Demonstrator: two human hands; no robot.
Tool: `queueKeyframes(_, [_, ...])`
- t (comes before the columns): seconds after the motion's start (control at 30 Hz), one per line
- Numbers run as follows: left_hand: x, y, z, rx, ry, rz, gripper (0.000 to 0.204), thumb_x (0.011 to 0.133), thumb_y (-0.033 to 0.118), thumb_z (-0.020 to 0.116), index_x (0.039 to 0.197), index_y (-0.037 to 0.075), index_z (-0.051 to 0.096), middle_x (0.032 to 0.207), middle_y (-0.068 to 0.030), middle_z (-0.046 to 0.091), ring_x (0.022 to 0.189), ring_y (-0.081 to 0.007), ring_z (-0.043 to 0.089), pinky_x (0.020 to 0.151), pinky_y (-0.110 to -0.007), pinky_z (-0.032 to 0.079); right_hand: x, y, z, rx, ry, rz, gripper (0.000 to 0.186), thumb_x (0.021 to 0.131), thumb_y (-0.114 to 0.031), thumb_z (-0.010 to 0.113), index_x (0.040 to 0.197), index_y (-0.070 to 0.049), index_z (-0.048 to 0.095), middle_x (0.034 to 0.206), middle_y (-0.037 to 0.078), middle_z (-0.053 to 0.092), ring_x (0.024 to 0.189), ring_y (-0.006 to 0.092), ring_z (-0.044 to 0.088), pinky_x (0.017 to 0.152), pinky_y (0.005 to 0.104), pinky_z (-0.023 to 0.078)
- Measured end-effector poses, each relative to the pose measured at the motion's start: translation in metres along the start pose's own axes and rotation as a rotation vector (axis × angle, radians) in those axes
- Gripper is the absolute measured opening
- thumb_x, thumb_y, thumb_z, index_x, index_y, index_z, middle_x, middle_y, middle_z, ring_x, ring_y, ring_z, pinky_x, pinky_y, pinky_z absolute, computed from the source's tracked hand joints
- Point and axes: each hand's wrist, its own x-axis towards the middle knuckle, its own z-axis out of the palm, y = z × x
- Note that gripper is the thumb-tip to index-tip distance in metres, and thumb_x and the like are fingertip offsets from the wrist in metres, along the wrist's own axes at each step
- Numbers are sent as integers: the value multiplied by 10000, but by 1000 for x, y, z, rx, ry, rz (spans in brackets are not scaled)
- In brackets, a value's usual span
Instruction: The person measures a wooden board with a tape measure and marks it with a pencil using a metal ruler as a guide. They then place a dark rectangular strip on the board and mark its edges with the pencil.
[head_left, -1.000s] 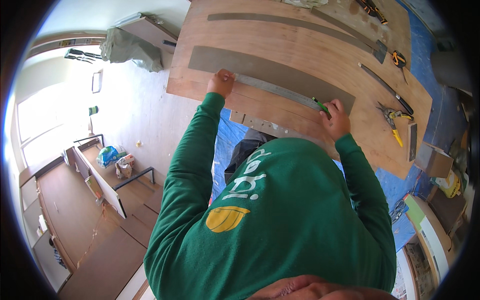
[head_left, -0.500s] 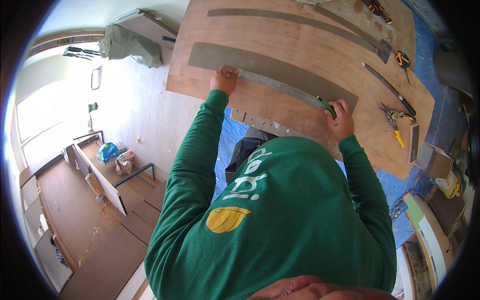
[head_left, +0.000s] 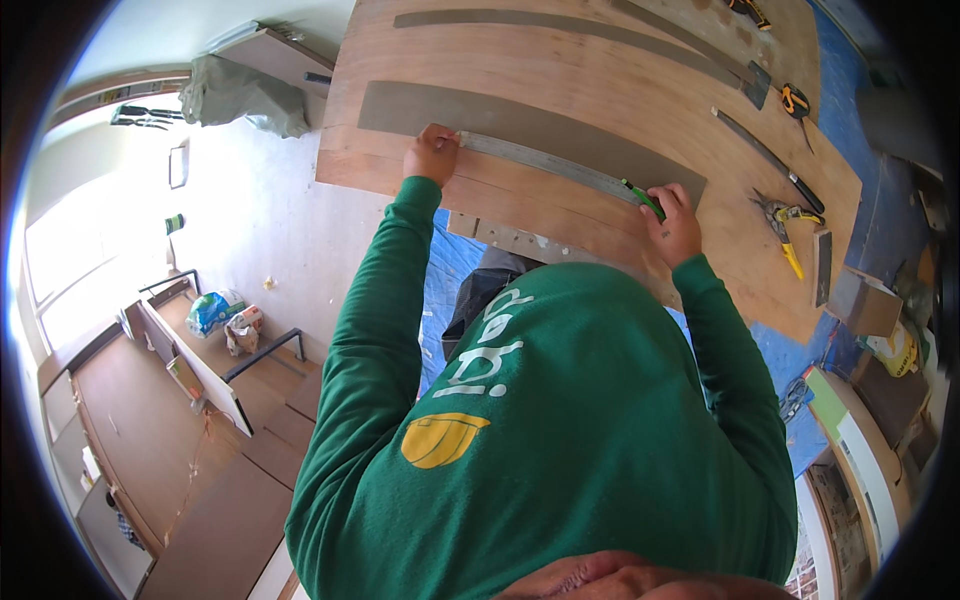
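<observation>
A wide grey-brown strip (head_left: 520,125) lies flat on the wooden board. Along its near edge runs a metal ruler (head_left: 545,165). My left hand (head_left: 431,157) has its fingers closed at the ruler's left end, pinching it. Near the other end, my right hand (head_left: 676,224) grips a slim green pen-like tool (head_left: 643,198), its tip over the ruler. Whether it is a pen or a knife cannot be made out. The right fingers partly hide the tool and the strip's right end.
Farther back on the wooden board (head_left: 480,65) lie narrow grey strips (head_left: 560,28). To the right are a tape measure (head_left: 795,102), a long dark tool (head_left: 768,158), yellow-handled snips (head_left: 785,225) and a small block (head_left: 822,268). Blue sheeting (head_left: 790,345) shows below the board.
The whole view has shifted slightly, so the board and tools appear a little up and left. Both hands stay at the ruler, with the green tool still in the right.
</observation>
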Motion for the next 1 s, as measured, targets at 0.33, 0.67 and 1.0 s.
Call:
queueKeyframes(0.33, [-3,9,-3,64,12,-4,223,899,287,717,1005,92,741,894,-128,767,846,-291,740,768,-384,567,0,2,0,24,11,-15,227,896,-111,720,1101,-68,631,1091,116,583,939,351,649,743,437,542])
queueKeyframes(0.67, [-4,13,-6,85,17,1,220,902,285,711,991,88,747,891,-112,765,827,-268,738,759,-378,562,0,2,1,15,17,-14,218,900,-120,719,1092,-65,632,1088,110,586,936,347,654,752,437,548])
queueKeyframes(1.0, [-5,15,-6,82,6,-22,239,904,306,715,989,84,742,908,-130,764,854,-289,740,768,-387,565,1,0,2,-7,18,2,241,879,-147,741,1079,-64,634,1093,108,592,906,323,680,743,429,564])
